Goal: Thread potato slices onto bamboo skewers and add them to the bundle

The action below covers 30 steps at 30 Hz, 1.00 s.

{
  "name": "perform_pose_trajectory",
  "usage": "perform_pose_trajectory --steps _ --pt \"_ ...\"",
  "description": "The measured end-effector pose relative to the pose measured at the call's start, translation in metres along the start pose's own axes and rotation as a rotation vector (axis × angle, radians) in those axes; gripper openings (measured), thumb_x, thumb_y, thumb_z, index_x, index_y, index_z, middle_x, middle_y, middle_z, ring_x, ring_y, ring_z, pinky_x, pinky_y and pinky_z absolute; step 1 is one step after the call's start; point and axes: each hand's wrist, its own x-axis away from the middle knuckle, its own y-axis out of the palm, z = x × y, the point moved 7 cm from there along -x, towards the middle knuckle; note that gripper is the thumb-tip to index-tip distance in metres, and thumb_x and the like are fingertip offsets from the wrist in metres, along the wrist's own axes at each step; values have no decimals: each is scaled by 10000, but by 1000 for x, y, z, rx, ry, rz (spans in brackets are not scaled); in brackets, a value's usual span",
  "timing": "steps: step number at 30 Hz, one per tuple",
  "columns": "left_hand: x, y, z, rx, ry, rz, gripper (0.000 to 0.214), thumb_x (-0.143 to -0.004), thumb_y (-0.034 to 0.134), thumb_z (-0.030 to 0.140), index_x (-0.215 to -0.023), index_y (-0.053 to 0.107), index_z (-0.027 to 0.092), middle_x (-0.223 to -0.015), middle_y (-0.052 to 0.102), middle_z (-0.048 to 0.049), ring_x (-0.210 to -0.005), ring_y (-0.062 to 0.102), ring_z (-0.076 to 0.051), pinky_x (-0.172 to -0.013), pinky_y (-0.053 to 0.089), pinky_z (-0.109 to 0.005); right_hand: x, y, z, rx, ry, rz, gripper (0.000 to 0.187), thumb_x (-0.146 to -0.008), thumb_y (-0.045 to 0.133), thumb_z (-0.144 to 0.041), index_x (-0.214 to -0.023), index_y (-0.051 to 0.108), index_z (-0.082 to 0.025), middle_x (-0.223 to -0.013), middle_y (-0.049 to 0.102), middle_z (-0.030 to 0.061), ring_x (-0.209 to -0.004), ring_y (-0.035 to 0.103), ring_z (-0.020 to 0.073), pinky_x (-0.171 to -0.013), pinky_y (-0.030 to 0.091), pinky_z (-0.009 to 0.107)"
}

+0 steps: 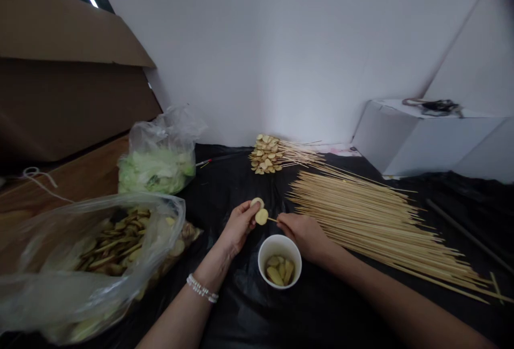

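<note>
Pale round potato slices (262, 217) are pinched between the thumb and fingers of my left hand (240, 224). My right hand (302, 233) is closed on a thin wooden skewer (272, 220), whose visible end meets the lower slice; whether it has pierced the slice I cannot tell. Just below both hands stands a white cup (280, 239) with several potato slices (280, 270) in it. To the right of my right hand lies a wide spread of bare skewers (373, 220). Beyond the hands is a pile of skewered slices (266, 154).
On the left lies a large open clear bag (160, 263) of slices. Behind it stands a tied bag of pale green leaves (158, 164). A pen (203, 162) lies on the black sheet (228, 177). A white box (425, 135) stands at the back right, a cardboard box (68, 92) at the left.
</note>
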Motion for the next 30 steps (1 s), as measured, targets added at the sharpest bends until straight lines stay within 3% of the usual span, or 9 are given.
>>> perform_pose_trajectory --steps 18,30 --pt "3 2 11 86 85 -17 382 -664 738 464 -785 627 120 -493 438 47 -431 305 -28 -411 168 -157 2 -19 1 -117 -25 114 273 -963 350 -265 -900 605 -193 -806 639 30 -761 583 138 -698 379 235" --pt "4 1 12 49 93 -30 360 -708 704 467 -781 629 123 -475 411 50 -415 270 -29 -418 100 -193 2 -23 3 -52 20 120 307 -957 344 -282 -895 637 -210 -788 652 35 -730 579 139 -668 379 232"
